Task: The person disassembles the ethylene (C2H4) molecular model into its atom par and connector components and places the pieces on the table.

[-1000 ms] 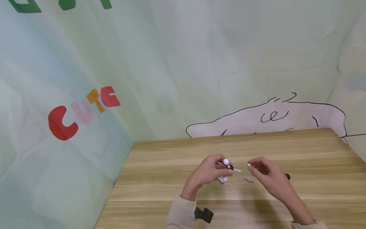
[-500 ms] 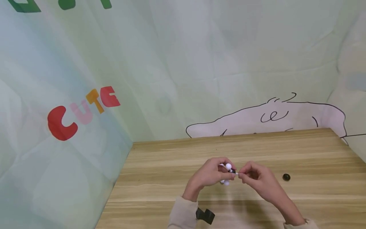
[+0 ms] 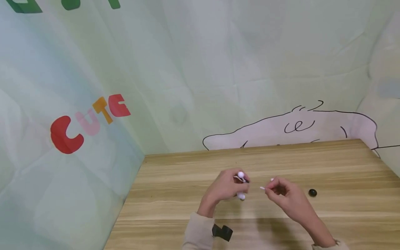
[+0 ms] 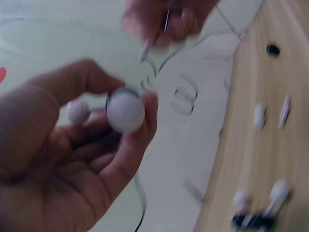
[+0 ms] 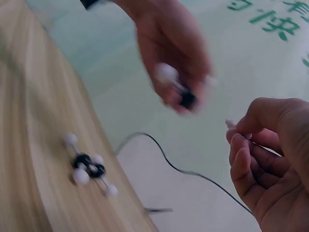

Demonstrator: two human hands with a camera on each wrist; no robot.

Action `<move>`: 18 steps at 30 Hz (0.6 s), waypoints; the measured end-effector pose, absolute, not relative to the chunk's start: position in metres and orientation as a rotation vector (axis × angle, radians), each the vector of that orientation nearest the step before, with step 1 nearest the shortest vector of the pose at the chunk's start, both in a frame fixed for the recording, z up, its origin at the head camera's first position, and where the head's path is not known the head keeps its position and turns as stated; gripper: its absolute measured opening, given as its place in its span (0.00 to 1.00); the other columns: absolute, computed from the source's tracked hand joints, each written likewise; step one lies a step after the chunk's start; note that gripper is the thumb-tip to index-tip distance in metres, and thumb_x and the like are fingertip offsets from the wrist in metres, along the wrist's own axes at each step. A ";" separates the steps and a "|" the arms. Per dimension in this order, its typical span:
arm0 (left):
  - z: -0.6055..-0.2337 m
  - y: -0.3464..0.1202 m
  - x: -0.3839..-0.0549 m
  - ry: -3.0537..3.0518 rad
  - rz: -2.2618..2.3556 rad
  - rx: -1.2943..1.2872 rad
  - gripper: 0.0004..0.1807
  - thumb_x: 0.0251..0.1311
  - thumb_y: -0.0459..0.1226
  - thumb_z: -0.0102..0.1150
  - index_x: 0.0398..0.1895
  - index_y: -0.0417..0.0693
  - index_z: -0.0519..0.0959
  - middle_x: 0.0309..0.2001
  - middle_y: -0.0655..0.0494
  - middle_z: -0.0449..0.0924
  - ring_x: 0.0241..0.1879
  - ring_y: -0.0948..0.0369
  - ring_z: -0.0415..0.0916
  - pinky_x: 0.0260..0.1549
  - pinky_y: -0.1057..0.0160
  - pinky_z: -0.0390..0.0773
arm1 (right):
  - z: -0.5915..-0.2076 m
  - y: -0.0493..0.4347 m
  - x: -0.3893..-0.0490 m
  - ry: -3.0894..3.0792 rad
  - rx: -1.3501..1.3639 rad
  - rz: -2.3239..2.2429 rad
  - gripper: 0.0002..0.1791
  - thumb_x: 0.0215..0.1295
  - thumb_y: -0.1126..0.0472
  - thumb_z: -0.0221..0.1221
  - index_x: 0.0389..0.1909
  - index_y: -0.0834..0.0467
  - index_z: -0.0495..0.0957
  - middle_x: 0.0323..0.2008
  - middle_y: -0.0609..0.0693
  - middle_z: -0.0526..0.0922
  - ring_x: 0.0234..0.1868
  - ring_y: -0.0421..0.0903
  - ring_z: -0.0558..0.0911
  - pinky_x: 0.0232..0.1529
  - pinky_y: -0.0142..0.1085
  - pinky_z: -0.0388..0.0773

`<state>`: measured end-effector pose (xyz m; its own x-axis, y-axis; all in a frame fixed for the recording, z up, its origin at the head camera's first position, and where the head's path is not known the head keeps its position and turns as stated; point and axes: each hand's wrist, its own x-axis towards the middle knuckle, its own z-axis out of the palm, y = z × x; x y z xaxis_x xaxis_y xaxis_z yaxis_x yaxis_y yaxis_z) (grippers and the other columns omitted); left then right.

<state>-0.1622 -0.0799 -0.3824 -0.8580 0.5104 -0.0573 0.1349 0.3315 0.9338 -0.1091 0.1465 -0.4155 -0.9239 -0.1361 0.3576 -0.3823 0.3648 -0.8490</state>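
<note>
My left hand (image 3: 226, 185) pinches a black ball (image 5: 187, 99) of a ball-and-stick molecule model between thumb and fingers. White balls (image 4: 125, 110) are joined to it. Apart from it, to the right, my right hand (image 3: 287, 196) pinches a short white connector stick (image 3: 262, 188), its tip pointing at the left hand. On the table below the left hand lies a joined model of two black balls (image 5: 83, 160) and several white balls (image 5: 111, 190); the left hand partly hides it in the head view.
A loose black ball (image 3: 312, 192) lies on the wooden table (image 3: 175, 194) right of the right hand. The left wrist view shows a small white piece (image 4: 259, 115) and pale sticks (image 4: 285, 111) on the table. A printed cloth (image 3: 187, 86) hangs behind.
My right hand first comes in to the left, bringing its fingertips to the stick at the black ball. Now the hands are apart again, the stick in the right fingers.
</note>
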 end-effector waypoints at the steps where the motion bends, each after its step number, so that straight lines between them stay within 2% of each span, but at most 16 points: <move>1: -0.381 -0.086 -0.164 2.299 1.544 0.534 0.07 0.56 0.34 0.64 0.38 0.42 0.80 0.31 0.55 0.82 0.30 0.63 0.81 0.32 0.64 0.80 | -0.415 0.152 -0.109 -2.401 0.428 1.562 0.06 0.59 0.69 0.63 0.31 0.55 0.78 0.30 0.45 0.82 0.27 0.34 0.78 0.27 0.30 0.77; 5: -0.375 -0.109 -0.169 2.356 1.593 0.417 0.09 0.59 0.34 0.63 0.41 0.41 0.79 0.35 0.50 0.83 0.34 0.58 0.82 0.37 0.61 0.80 | -0.415 0.177 -0.110 -2.407 0.282 1.452 0.05 0.58 0.69 0.64 0.32 0.57 0.79 0.28 0.45 0.82 0.25 0.34 0.78 0.24 0.28 0.75; 9: -0.374 -0.111 -0.170 2.330 1.606 0.424 0.12 0.59 0.35 0.64 0.44 0.41 0.76 0.40 0.51 0.82 0.38 0.61 0.81 0.39 0.64 0.80 | -0.427 0.182 -0.117 -2.425 0.247 1.343 0.06 0.56 0.70 0.65 0.32 0.59 0.79 0.27 0.49 0.83 0.25 0.31 0.79 0.24 0.26 0.76; 13: -0.377 -0.104 -0.168 2.328 1.610 0.444 0.12 0.57 0.35 0.65 0.42 0.43 0.76 0.39 0.53 0.81 0.36 0.63 0.80 0.39 0.65 0.80 | -0.444 0.178 -0.124 -2.479 0.201 1.292 0.06 0.55 0.71 0.65 0.34 0.61 0.80 0.28 0.53 0.85 0.26 0.29 0.78 0.25 0.26 0.77; 18: -0.379 -0.099 -0.166 2.326 1.611 0.484 0.11 0.57 0.38 0.66 0.42 0.46 0.80 0.39 0.52 0.83 0.36 0.61 0.81 0.41 0.65 0.78 | -0.465 0.177 -0.133 -2.596 0.167 1.215 0.04 0.56 0.70 0.65 0.32 0.61 0.81 0.29 0.53 0.85 0.27 0.33 0.79 0.27 0.28 0.77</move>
<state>-0.1658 -0.0987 -0.3793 -0.9076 0.4187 -0.0309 0.1181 0.3253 0.9382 -0.1327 0.1768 -0.4648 -0.9572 0.0098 0.2894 -0.2160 0.6416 -0.7360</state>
